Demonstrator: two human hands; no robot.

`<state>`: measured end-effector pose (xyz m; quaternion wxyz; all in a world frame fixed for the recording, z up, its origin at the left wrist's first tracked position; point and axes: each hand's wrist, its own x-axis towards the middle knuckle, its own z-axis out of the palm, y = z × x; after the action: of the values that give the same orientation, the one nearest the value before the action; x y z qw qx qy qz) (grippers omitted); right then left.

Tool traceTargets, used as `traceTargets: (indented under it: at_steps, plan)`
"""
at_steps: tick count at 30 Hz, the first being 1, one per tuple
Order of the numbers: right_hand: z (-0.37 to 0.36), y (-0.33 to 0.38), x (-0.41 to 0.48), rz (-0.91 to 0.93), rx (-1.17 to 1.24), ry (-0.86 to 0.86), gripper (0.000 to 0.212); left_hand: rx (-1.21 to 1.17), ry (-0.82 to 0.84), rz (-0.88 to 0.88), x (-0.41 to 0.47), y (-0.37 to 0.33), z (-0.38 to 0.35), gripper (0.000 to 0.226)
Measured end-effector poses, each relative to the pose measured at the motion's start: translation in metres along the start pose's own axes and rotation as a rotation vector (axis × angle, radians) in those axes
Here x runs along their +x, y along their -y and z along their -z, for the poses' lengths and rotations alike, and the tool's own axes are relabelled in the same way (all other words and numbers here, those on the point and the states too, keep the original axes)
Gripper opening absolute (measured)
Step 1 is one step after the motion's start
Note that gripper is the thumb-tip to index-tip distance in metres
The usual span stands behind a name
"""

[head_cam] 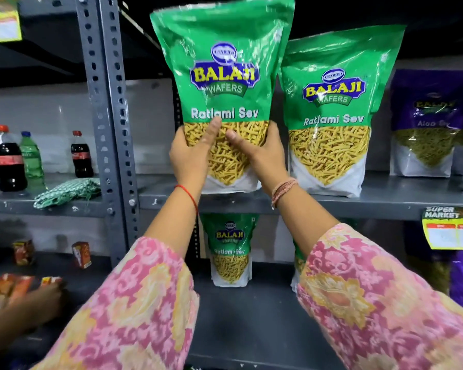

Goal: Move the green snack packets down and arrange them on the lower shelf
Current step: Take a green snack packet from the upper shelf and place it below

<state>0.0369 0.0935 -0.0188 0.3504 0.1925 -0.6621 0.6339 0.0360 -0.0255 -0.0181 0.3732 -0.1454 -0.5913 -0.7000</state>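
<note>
Glossy plastic green packet [222,76], matt grey perforated metal shelf [385,201], patterned cloth sleeve [134,303].

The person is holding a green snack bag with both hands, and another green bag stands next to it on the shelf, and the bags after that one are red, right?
Not quite. The head view shows both the left hand and right hand on the green snack bag, with another green bag beside it, but the bags after that one are purple, not red.

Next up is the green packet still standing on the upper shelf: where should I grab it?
Take the standing green packet by its lower sides, one hand each side, from the front. It stands upright facing out; the filled bottom is firmer than the crinkly top. Its left edge sits close to the held packet.
</note>
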Motion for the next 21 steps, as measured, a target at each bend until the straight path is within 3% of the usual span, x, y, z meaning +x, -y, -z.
traceTargets:
  at_steps: [2,6,9,13,18,21]
  plan:
    - [-0.003,0.009,-0.016,0.036,0.042,0.030,0.059,-0.045,0.052,-0.035,-0.014,-0.013,0.019,0.047]
    - [-0.001,0.013,-0.064,0.069,0.107,0.097,0.064,-0.107,0.174,-0.077,-0.058,-0.018,0.062,0.030]
    - [0.011,-0.006,-0.109,0.075,0.105,0.148,0.058,-0.151,0.332,-0.035,-0.099,0.001,0.094,0.056]
    - [0.027,-0.068,-0.169,-0.068,0.091,0.233,0.060,-0.195,0.500,0.189,-0.151,0.052,0.116,0.058]
    - [0.041,-0.161,-0.223,-0.345,0.059,0.226,0.065,-0.088,0.461,0.549,-0.190,0.134,0.119,0.069]
    - [0.047,-0.204,-0.226,-0.465,0.016,0.216,0.064,-0.031,0.495,0.662,-0.186,0.177,0.111,0.061]
